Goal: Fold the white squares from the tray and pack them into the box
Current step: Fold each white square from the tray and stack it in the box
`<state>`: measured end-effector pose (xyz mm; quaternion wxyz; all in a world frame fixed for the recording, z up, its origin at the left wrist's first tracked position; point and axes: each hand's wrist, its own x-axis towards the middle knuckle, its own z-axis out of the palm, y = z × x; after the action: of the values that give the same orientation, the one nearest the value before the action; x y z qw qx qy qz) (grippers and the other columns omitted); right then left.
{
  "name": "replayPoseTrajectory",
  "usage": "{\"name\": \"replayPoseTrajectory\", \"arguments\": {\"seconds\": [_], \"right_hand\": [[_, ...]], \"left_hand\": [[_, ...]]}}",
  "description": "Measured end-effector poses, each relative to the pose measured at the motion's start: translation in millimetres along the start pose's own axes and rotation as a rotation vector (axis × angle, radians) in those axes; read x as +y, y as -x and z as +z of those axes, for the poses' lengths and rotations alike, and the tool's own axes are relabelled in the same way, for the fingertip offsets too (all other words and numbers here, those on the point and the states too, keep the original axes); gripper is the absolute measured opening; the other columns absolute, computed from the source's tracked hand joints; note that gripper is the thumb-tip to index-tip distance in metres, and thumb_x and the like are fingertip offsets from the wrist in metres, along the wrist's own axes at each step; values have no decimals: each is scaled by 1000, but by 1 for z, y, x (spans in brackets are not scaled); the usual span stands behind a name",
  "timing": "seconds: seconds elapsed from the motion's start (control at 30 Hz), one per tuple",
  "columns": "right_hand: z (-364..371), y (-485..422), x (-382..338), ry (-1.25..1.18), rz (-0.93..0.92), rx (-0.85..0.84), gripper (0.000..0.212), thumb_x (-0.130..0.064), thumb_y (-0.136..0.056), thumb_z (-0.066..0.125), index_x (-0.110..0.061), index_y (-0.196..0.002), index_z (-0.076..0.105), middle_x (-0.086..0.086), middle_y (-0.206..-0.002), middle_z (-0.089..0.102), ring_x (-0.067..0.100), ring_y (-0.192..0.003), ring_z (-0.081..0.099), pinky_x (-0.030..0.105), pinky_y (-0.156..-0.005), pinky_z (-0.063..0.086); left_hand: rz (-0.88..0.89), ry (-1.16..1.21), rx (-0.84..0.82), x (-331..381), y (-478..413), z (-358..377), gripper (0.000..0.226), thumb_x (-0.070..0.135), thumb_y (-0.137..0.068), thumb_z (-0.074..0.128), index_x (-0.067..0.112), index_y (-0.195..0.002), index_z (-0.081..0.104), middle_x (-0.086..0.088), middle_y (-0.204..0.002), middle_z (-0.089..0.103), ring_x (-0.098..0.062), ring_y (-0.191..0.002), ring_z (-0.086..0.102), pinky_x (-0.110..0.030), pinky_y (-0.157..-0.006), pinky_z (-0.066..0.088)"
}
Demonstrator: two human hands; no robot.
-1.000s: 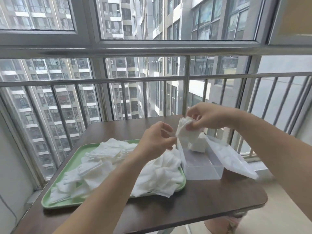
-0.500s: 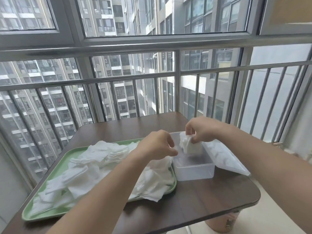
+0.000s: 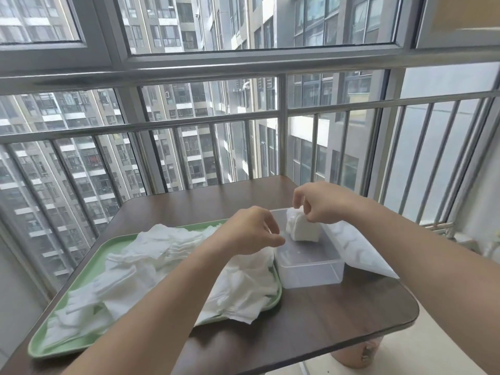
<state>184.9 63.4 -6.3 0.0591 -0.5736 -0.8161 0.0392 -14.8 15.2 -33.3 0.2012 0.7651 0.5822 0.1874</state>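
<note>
While one clear box (image 3: 311, 274) stands toward the right edge of the table (image 3: 338, 320), bare brown top lies open on its near side as far as the rounded corner, and more lies beyond it up to the railing (image 3: 281, 136). One lid (image 3: 359, 253) leans at the box's right side, its low end near the table's right edge. One green tray (image 3: 113, 243) sits just left of the box, heaped with loose white squares (image 3: 151, 255), too overlapped to count; one sheet hangs over the tray's near rim. One small stack of folded squares (image 3: 303, 230) stands in the far end of the box, and the near end holds nothing. Above that stack the right hand (image 3: 322, 204) has curled fingers at its top; I cannot tell whether its grip pinches or merely touches. The left hand (image 3: 249, 231) hovers over the box's left rim, its grip loosely curled and holding nothing.
</note>
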Motion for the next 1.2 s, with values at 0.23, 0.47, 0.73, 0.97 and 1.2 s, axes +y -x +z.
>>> {"name": "replayPoseTrajectory", "arguments": {"seconds": [0.23, 0.47, 0.73, 0.97, 1.2], "right_hand": [[-16, 14, -23, -140, -82, 85, 25, -13, -85, 68, -27, -106, 65, -13, -88, 63, 6, -81, 61, 34, -76, 57], [-12, 49, -81, -259, -310, -35, 11, -26, -89, 72, -30, -99, 72, -11, -91, 70, 6, -83, 65, 21, -69, 53], [21, 76, -124, -83, -318, -45, 9, -29, -85, 65, -32, -92, 70, -15, -90, 67, 9, -86, 61, 34, -80, 55], [37, 77, -134, -19, -242, -37, 11, -29, -85, 61, -29, -91, 70, -10, -92, 67, 16, -89, 60, 36, -78, 56], [47, 69, -133, -78, -213, 53, 9, -32, -93, 55, -34, -100, 60, -11, -103, 62, 17, -101, 59, 31, -75, 43]], "left_hand": [[8, 39, 65, -6, 25, -21, 17, 41, -87, 73, 25, -92, 71, 10, -83, 68, -7, -69, 62, -23, -55, 47], [-29, 109, 83, -45, 68, -42, 8, 34, -84, 77, 27, -87, 74, 5, -81, 74, -11, -75, 70, -31, -73, 56], [-15, 76, 19, -75, 108, -31, 25, 16, -80, 78, 31, -98, 69, 15, -101, 70, 10, -62, 55, -10, -61, 43], [-35, -24, 101, -78, 109, -21, 47, 28, -74, 84, 33, -116, 63, 16, -94, 63, 1, -70, 49, -23, -71, 39], [-49, 56, 192, -85, 117, -34, 13, 15, -79, 75, 26, -80, 70, 19, -65, 59, 0, -58, 49, -13, -54, 34]]}}
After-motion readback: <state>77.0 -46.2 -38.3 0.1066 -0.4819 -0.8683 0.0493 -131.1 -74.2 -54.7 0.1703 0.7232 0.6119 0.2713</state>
